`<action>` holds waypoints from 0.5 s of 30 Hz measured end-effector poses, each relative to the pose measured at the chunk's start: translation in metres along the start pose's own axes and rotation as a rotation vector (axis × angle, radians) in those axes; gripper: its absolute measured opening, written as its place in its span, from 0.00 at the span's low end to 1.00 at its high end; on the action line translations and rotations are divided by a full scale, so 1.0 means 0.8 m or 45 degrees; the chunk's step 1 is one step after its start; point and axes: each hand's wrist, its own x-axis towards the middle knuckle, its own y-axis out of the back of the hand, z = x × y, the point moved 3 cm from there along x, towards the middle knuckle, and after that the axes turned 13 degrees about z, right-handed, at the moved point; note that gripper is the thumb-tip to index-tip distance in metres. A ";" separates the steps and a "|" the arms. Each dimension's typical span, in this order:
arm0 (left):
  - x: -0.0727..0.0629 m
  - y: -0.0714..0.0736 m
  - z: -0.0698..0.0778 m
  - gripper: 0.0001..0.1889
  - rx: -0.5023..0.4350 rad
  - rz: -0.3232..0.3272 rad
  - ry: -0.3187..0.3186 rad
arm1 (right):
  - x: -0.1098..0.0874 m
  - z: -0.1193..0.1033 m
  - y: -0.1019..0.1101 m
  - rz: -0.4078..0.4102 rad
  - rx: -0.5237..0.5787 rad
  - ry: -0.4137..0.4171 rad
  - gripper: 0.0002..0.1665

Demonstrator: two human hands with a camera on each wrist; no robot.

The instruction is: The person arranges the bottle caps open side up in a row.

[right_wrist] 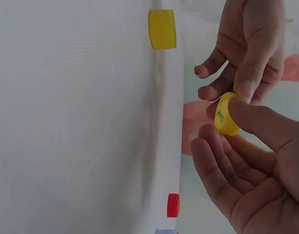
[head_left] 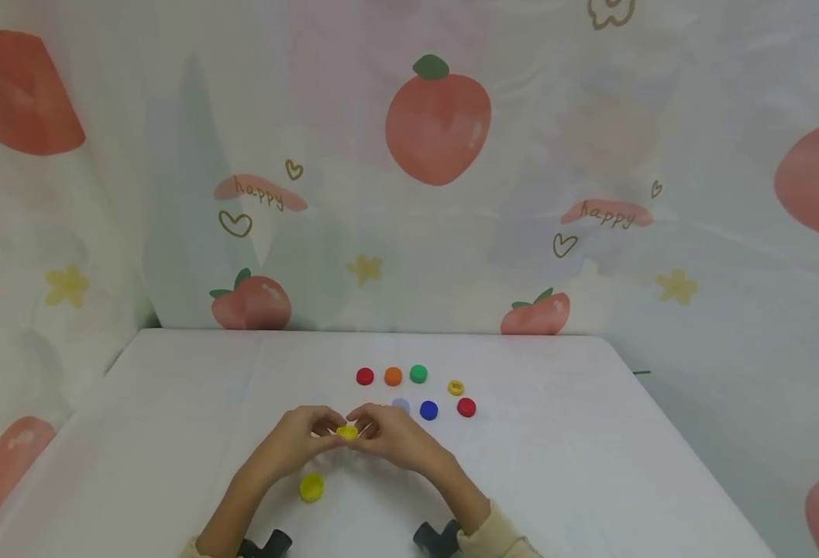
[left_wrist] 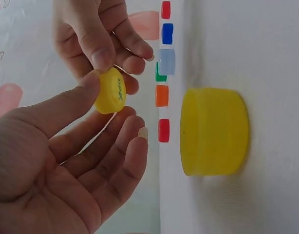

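Both hands hold one small yellow bottle cap (head_left: 347, 433) above the table. My left hand (head_left: 302, 435) pinches one side between thumb and fingers; my right hand (head_left: 397, 435) pinches the other. Green printed marks show on the cap's outer face in the left wrist view, where the yellow cap (left_wrist: 110, 91) is tilted on its side. A second yellow cap (head_left: 311, 488), hollow side up, lies on the table nearer the body, below the left hand. It looms large in the left wrist view, where this yellow cap (left_wrist: 215, 131) shows its plain side wall.
Beyond the hands lie a red cap (head_left: 365, 376), an orange cap (head_left: 393, 377), a green cap (head_left: 418, 373), a yellow cap (head_left: 455, 387), a blue cap (head_left: 428, 411) and another red cap (head_left: 466, 407). The right hand partly hides a pale blue cap (head_left: 400, 404). A patterned cloth (head_left: 409, 256) hangs behind the white table (head_left: 590, 465).
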 end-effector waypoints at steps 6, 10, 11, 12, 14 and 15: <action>-0.005 0.000 0.004 0.13 0.052 -0.111 -0.035 | -0.005 -0.003 -0.002 -0.131 -0.077 -0.006 0.19; -0.007 0.000 0.005 0.09 0.055 -0.194 -0.055 | -0.008 -0.004 -0.004 -0.239 -0.140 -0.014 0.17; -0.007 0.000 0.006 0.08 0.052 -0.209 -0.052 | -0.008 -0.004 -0.005 -0.260 -0.153 -0.016 0.17; -0.007 0.001 0.006 0.07 0.053 -0.224 -0.048 | -0.009 -0.004 -0.006 -0.276 -0.167 -0.013 0.16; -0.009 0.001 0.005 0.07 0.056 -0.253 -0.028 | -0.011 -0.004 -0.008 -0.297 -0.193 -0.005 0.16; -0.010 0.001 0.004 0.06 0.060 -0.268 -0.017 | -0.011 -0.003 -0.010 -0.305 -0.203 0.000 0.15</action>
